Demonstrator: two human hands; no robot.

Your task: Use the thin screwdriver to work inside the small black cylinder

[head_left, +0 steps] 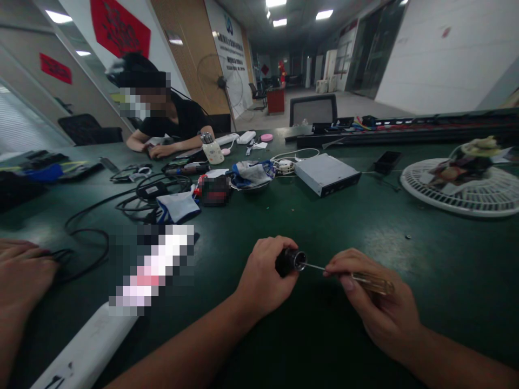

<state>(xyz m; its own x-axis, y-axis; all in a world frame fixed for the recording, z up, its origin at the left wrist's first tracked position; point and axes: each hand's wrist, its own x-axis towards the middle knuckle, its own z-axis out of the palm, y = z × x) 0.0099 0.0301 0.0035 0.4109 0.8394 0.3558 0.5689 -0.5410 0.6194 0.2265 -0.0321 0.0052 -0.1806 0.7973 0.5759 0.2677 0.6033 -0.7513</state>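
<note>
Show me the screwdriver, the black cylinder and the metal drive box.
Screwdriver (pixel 373 283): head view, point on its amber handle.
Black cylinder (pixel 285 263): head view, point on its dark side.
Metal drive box (pixel 324 173): head view, point on its grey top.

A disc drive (pixel 327 174) is lying on the worktop (pixel 365 232). Just left of the drive, a bowl (pixel 251 189) is sitting with a cloth (pixel 252 174) in it, and a coil of cable (pixel 284 163) is lying between them. Farther left of the drive, a tangle of cables (pixel 152 197) is spreading over the worktop. Right of the drive, a fan guard (pixel 458 202) is lying flat. Behind the drive, a long electronics rack (pixel 405 132) is resting along the worktop. In front of the drive, the left hand (pixel 261 278) is gripping a small cylinder (pixel 290 262), and the right hand (pixel 373 302) is holding a screwdriver (pixel 373 282) with its shaft pointing into the cylinder.
</note>
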